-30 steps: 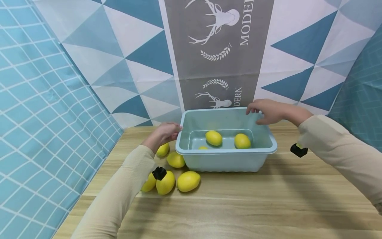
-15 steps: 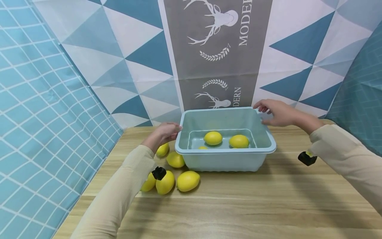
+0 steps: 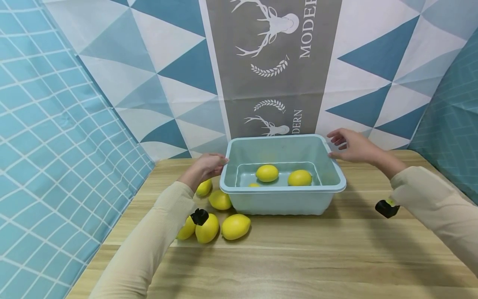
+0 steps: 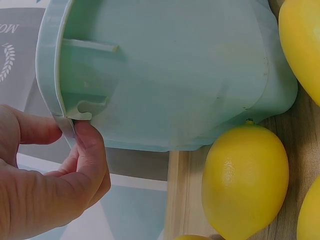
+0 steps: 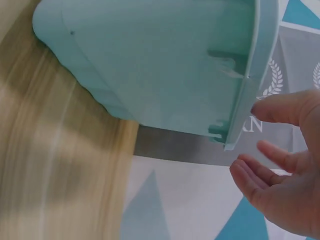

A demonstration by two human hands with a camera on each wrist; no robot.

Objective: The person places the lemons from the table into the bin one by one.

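Note:
A light blue plastic tub stands on the table with a lemon and another lemon inside. Part of a third yellow one shows behind the near rim. At the tub's left rim, my left hand pinches the edge between thumb and fingers, plain in the left wrist view. My right hand is just outside the right rim, fingers loosely bent and holding nothing. In the right wrist view, one fingertip is beside the rim; whether it touches, I cannot tell.
Several lemons lie on the wooden table left of the tub, among them a lemon in front of its left corner. A patterned cloth wall stands close behind, and a blue tiled-look sheet borders the left side.
My right hand has moved right, from over the tub's inside to outside its right rim. The right lemon in the tub has turned and shifted slightly left. My left hand stays put.

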